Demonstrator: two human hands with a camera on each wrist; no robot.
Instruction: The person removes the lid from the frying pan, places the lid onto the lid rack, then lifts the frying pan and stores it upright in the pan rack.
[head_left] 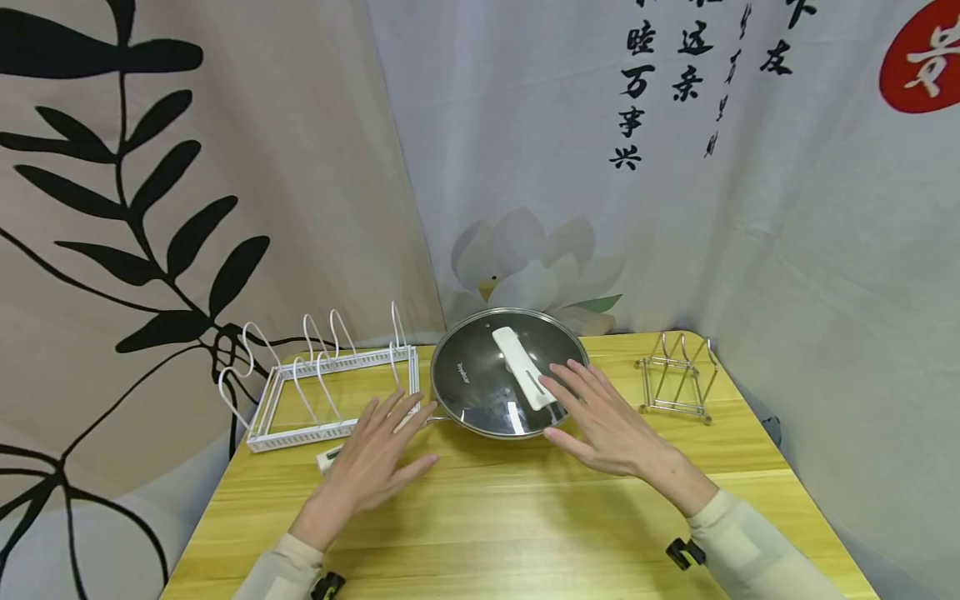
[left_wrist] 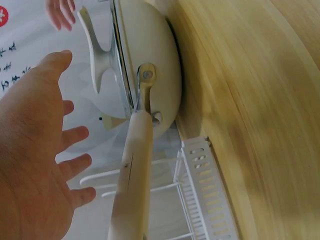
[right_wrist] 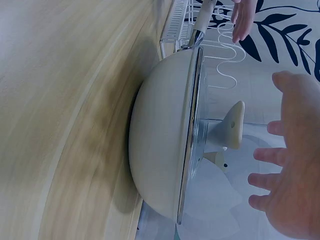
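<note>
A cream-coloured wok (right_wrist: 162,130) stands on the table, covered by a glass lid (head_left: 472,350) with a long cream lid handle (head_left: 519,367). Its long wok handle (left_wrist: 132,175) points toward my left side. My left hand (head_left: 378,458) hovers above that handle with fingers spread, apart from it in the left wrist view. Over the lid's right edge is my right hand (head_left: 607,421), its fingers extended and holding nothing. In the right wrist view a gap shows between these fingers and the lid handle.
Left of the wok sits a white wire rack (head_left: 300,433) with upright loops and a slotted base. A small metal rack (head_left: 678,379) stands at the table's right. Behind the wooden table (head_left: 495,517) hangs a printed curtain (head_left: 525,125).
</note>
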